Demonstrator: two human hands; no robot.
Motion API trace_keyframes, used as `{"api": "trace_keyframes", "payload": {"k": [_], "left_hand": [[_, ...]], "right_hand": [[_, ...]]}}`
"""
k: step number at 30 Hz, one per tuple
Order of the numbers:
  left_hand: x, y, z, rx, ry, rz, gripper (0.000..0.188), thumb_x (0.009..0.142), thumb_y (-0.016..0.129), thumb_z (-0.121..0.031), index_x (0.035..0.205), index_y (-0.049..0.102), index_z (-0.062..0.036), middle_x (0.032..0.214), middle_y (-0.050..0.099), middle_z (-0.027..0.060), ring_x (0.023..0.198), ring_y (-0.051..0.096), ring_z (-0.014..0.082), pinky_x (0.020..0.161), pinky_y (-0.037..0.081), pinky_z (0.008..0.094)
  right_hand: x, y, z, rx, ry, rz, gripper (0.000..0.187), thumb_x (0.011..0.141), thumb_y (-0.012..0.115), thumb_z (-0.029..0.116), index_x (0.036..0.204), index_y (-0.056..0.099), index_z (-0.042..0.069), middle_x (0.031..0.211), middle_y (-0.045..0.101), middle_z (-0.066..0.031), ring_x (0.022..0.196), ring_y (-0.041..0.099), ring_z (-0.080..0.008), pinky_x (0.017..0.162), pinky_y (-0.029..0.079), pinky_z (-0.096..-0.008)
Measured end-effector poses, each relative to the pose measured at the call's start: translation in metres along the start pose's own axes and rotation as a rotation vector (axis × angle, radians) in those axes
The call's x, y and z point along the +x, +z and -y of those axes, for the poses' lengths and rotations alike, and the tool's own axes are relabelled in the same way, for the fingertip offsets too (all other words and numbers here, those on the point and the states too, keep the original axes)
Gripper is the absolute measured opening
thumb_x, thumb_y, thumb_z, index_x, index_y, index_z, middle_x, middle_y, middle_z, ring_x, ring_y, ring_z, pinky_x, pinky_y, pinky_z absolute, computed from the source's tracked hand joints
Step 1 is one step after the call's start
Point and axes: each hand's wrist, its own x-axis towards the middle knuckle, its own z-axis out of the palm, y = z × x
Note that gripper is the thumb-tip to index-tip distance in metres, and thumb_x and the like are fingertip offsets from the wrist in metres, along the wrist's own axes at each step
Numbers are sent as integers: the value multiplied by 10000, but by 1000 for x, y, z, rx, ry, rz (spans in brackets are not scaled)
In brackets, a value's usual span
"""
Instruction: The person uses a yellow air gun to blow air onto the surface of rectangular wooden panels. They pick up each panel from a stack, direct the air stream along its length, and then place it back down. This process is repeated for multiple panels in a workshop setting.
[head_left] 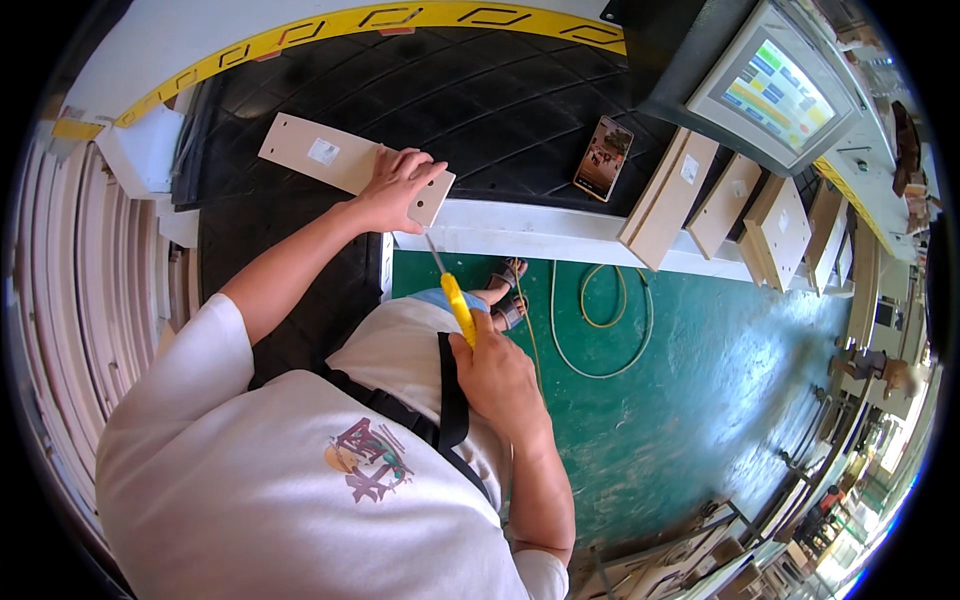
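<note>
A pale, flat wooden board [345, 165] with drilled holes and a white label lies on the black padded worktop. My left hand [390, 192] grips it near its right end, fingers spread over the top and thumb at the near edge. In my right hand [497, 378] is a yellow-handled tool [459, 308], its thin metal blade or shaft pointing up toward the board's near right corner. The tip is close to that edge; whether it touches I cannot tell.
A phone [603, 158] rests on the black worktop [500, 120]. Several wooden boards [672, 195] lean along its right side, below a control screen [778, 95]. A coiled hose [600, 375] lies on the green floor. Stacked long panels [85, 330] stand at left.
</note>
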Motion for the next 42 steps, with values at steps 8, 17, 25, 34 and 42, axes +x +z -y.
{"api": "trace_keyframes", "payload": {"k": [8, 17, 25, 34, 42], "left_hand": [[4, 7, 1, 28, -25, 10, 1199, 629, 959, -367, 1616, 304, -181, 1713, 123, 190, 1605, 73, 401, 1179, 61, 792], [8, 4, 4, 40, -8, 24, 1167, 620, 962, -345, 1593, 332, -207, 1715, 136, 184, 1602, 99, 405, 1162, 83, 816], [1, -10, 2, 67, 11, 107, 1160, 597, 985, -322, 1580, 388, -182, 1735, 113, 155, 1609, 93, 384, 1205, 114, 760], [-158, 15, 66, 9, -232, -140, 923, 771, 885, -481, 1516, 476, -123, 1711, 158, 218, 1574, 174, 463, 1231, 244, 600], [-221, 96, 140, 41, -898, -749, 784, 835, 814, -377, 1408, 496, 52, 1394, 533, 346, 1319, 495, 535, 1131, 397, 563]], "right_hand": [[-1, 0, -4, -20, 5, 5, 379, 1025, 610, 277, 1289, 565, 9, 931, 717, -294, 800, 703, -473, 709, 567, -546], [2, -16, -15, 71, 18, 55, 389, 1041, 582, 279, 1304, 525, -1, 923, 703, -312, 837, 687, -513, 731, 546, -588], [8, -12, -24, 153, 25, 80, 404, 1030, 587, 240, 1316, 518, -36, 923, 677, -351, 893, 668, -531, 784, 531, -592], [24, 8, -47, 1284, 281, 407, 396, 1023, 526, 112, 1385, 557, -43, 1305, 695, -151, 1156, 702, -231, 594, 574, -254], [28, 2, -28, 1223, 293, 408, 476, 993, 585, 176, 1405, 543, -59, 1292, 697, -189, 1124, 719, -245, 551, 562, -233]]}}
